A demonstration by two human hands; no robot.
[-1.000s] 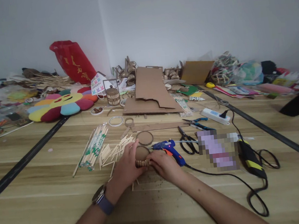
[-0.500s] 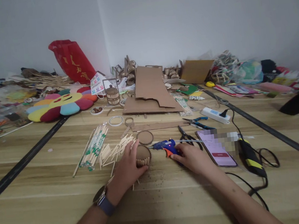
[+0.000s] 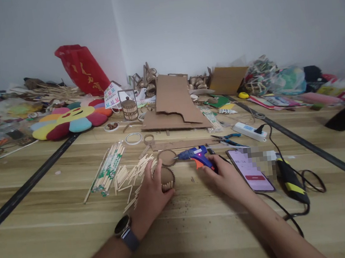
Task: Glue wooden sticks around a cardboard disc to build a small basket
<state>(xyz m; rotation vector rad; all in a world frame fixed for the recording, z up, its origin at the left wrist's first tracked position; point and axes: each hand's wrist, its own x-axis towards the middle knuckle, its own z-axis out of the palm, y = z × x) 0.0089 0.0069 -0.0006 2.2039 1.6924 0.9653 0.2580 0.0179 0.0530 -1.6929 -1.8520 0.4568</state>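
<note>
My left hand [image 3: 151, 195] curves around a small round cardboard piece [image 3: 168, 185] edged with a row of short upright wooden sticks, thumb at the near side and fingers at the left. Part of it is hidden by the hand. A blue glue gun [image 3: 193, 154] with an orange trigger is gripped in my right hand [image 3: 225, 177], its nozzle pointing left, just above the right edge of a second cardboard ring [image 3: 162, 151]. Many short loose sticks [image 3: 131, 174] lie left of my left hand. Beside them is a plastic pack of sticks [image 3: 109, 168].
A phone [image 3: 251, 170], blue-handled pliers [image 3: 229, 139] and a white power strip [image 3: 249, 131] lie to the right. Cardboard sheets [image 3: 175, 100] rest behind. A finished-looking stick bucket [image 3: 130, 109] stands near a flower cushion [image 3: 73, 119]. A black cord [image 3: 281, 206] runs at right.
My right hand has raised the glue gun, its nozzle moving away from the stick-edged piece toward the farther ring. My left hand has shifted slightly, still around the piece.
</note>
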